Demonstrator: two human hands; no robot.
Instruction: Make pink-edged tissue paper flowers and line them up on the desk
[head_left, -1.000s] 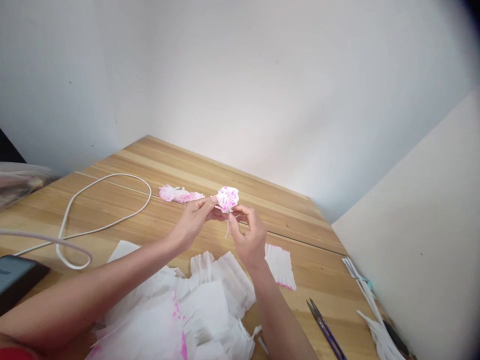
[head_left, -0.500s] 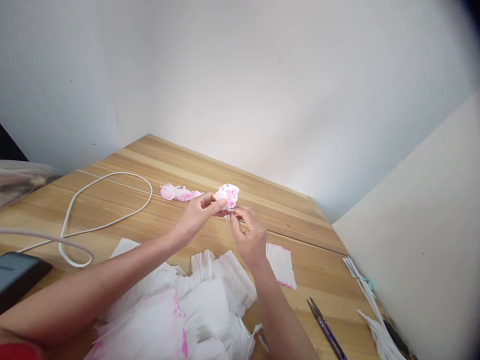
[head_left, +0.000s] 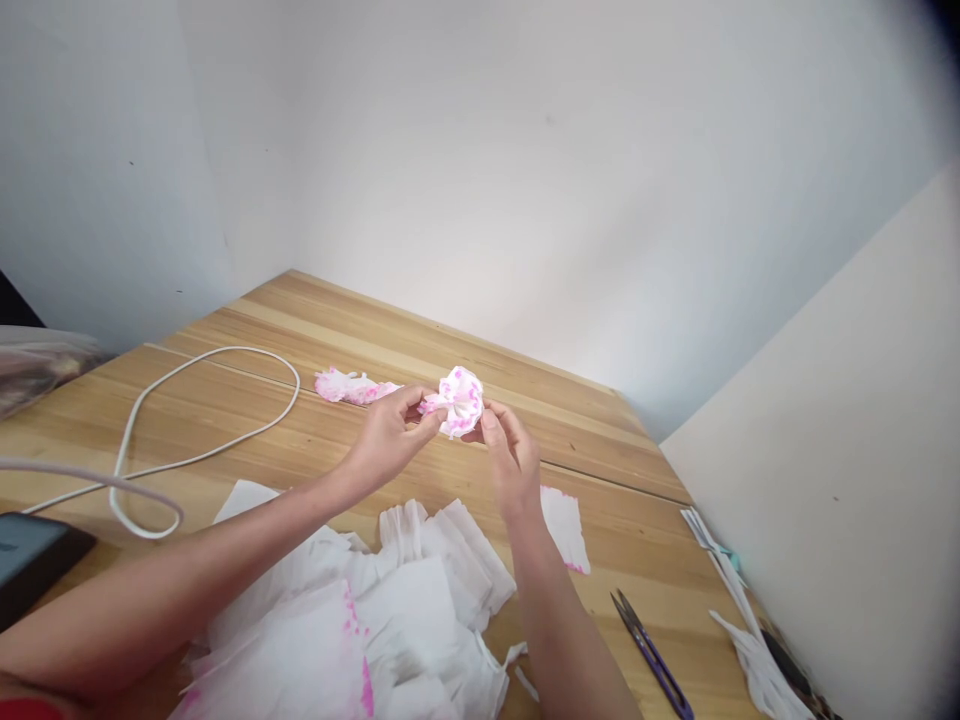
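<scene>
The left hand (head_left: 390, 430) is closed to a pinch and holds the flower (head_left: 463, 398), a ruffled bloom of white paper with pink marks along its folds. The thumb lies along the near side at the flower's left, and the index finger bends above it; the other fingers are mostly hidden behind. The right hand (head_left: 516, 455) is curled, with only a narrow gap between thumb and fingers. Its thumb and index fingertip meet the right edge of the flower, and part of another finger shows under the bloom. Whether this hand grips the paper or merely touches it, I cannot tell.

The flower is raised above the middle of the table (head_left: 600, 430), between the two hands, its ruffled face toward the camera. Just behind the left hand lies a crumpled pink-and-white strip (head_left: 349, 386), partly covered by the fingers. Near the right wrist, a white sheet (head_left: 566, 528) with pink edges lies flat, partly hidden by the arm.

A loose pile of white paper (head_left: 409, 610) spreads between the forearms, with pink blotches on one piece. The snips (head_left: 652, 655) lie right of the right forearm, and farther right are white strips (head_left: 754, 650). A white cable (head_left: 135, 420) loops at the left.
</scene>
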